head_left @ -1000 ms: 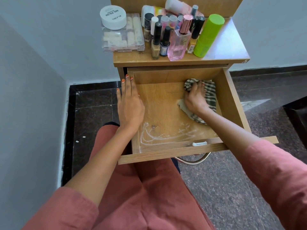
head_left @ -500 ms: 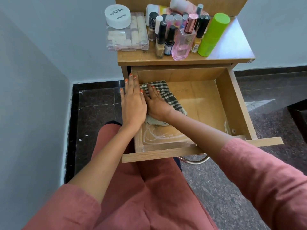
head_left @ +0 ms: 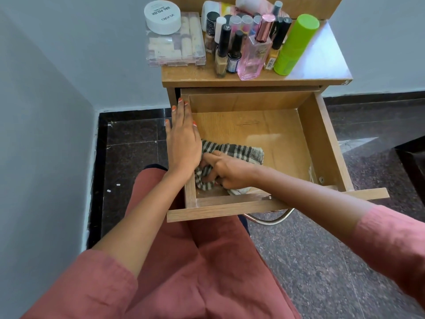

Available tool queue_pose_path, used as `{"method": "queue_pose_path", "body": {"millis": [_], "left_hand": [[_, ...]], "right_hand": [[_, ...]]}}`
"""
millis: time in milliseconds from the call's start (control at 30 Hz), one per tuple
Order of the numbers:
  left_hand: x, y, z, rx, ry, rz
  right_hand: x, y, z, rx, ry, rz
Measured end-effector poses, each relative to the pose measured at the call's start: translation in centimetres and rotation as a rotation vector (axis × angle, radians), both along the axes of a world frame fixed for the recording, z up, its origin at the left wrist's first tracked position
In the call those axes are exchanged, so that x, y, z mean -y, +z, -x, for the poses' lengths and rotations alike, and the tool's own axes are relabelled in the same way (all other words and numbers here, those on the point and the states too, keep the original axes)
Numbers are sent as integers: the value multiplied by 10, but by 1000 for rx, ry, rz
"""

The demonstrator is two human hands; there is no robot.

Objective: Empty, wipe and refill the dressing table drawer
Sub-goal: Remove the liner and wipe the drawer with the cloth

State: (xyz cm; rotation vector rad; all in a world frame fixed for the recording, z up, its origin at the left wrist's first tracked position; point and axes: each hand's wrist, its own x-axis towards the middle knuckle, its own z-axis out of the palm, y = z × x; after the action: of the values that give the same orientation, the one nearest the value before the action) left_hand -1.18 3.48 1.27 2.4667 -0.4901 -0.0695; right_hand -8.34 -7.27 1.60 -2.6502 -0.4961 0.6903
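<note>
I look down on dark speckled floor tiles (head_left: 310,261) across the lower right, with white flecks (head_left: 112,188) at centre left. A pale grey wall (head_left: 46,111) fills the left. A curved chrome tube (head_left: 269,221) shows just below centre.

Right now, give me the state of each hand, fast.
Left hand: open, fingers straight, resting on the left wall of the drawer.
Right hand: closed on the checked cloth, inside the drawer.
</note>
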Motion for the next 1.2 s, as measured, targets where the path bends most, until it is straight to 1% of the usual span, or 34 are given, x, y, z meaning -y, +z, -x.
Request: {"method": "queue_pose_path", "body": {"millis": [133,333,600,733,867,1100,1200], "left_hand": [[0,1,1,5,1,-3],[-1,-1,1,17,8,-69],[-1,0,2,11,12,-71],[0,0,2,16,21,-67],[0,-1,1,13,27,-55],[0,0,2,16,31,-54],[0,-1,1,23,31,-58]], "right_hand": [[-4,2,7,-93,85,-57],[4,4,9,-88,106,-53],[66,18,40,-205,13,25],[81,16,47,-189,-63,11],[64,11,38,-160,-46,-25],[4,-7,7,-93,112,-144],[-2,-9,2,-74,114,-182]]}}
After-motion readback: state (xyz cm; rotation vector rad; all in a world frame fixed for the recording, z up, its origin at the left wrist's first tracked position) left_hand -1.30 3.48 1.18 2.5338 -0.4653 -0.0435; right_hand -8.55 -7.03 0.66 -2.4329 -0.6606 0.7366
